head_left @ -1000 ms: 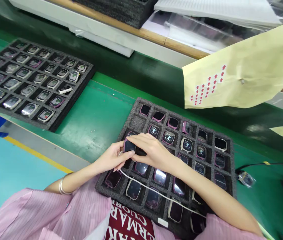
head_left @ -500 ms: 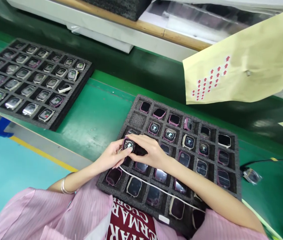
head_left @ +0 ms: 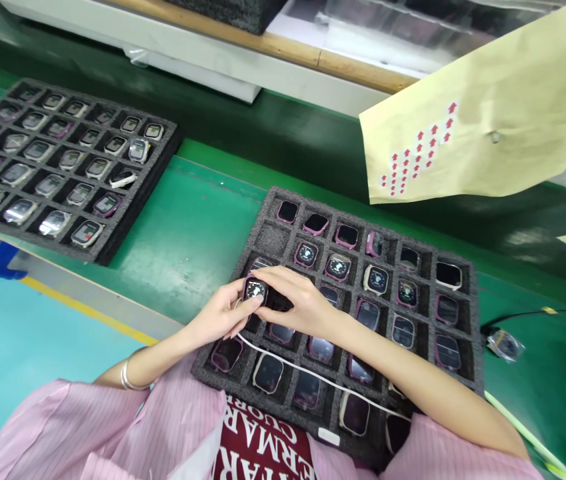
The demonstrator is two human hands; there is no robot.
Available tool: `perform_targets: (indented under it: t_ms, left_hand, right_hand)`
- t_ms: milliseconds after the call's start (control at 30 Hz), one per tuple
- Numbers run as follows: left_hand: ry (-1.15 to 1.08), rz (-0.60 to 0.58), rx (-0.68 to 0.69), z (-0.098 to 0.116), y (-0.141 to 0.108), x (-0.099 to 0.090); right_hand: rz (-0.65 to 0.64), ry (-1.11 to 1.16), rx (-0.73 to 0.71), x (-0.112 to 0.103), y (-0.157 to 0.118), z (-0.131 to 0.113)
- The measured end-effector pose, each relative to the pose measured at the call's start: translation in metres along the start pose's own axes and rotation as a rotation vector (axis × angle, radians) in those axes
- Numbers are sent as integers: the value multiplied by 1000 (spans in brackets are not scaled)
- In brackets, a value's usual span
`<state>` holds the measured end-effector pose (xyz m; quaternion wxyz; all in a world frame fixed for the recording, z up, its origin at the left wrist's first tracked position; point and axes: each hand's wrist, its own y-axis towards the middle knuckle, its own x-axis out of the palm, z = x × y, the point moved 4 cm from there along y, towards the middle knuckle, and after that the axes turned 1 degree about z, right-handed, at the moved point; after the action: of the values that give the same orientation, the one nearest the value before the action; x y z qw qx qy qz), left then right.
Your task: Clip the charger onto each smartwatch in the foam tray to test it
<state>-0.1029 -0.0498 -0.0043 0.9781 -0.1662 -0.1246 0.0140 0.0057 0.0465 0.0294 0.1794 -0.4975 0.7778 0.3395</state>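
Observation:
Between my two hands is a smartwatch [head_left: 255, 289] with a purple case and a lit dial. My left hand [head_left: 223, 311] grips it from the left, thumb across the lower part of the screen. The fingers of my right hand [head_left: 297, 300] pinch its right and upper edge. A white cable [head_left: 307, 371] runs from under my left hand across the foam tray [head_left: 283, 421] to the right. Both hands are over the left side of this dark grey tray, whose pockets hold many watches. Some, like one watch [head_left: 337, 267], show lit dials; others have dark screens.
A second foam tray [head_left: 107, 241] full of watches sits to the left on the green bench [head_left: 163, 220]. A yellow paper [head_left: 463, 147] with red arrows hangs at upper right. A bagged item [head_left: 505, 345] and a black cable lie right of the near tray.
The view has shifted slightly. My hands keep the same hold on the watch, and nothing else has visibly moved.

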Motion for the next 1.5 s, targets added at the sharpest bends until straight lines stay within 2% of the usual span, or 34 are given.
perform_targets:
  t_ms: [667,867,967,1033,1067,1200,1333,1433,1500]
  left_hand:
    - [6,-5,13,-1,1,0]
    - [79,13,39,-2,1,0]
    - [116,-37,13,-3,0,3]
    - [154,-49,-9,-2,-2,6]
    - [178,-47,-13,-1,-3,7]
    - [241,-66,-28,4,-14,12]
    - [177,-70,-51,3,-28,10]
    - [118,-25,-39,-2,-35,7]
    - [100,-2,-23,-5,-36,6]
  right_hand:
    - [30,-52,-18,0,-1,0]
    - [19,-74,-78,-11,5,-4]
    - [126,-7,27,-26,16,8]
    - [247,-62,145,-35,25,24]
    - [260,-135,190,-37,30,31]
    - [38,-501,252,-33,44,43]
    - [14,-658,249,-30,41,16]
    - [-159,-697,241,-14,33,-2]
    - [-233,-735,270,-4,29,-5]
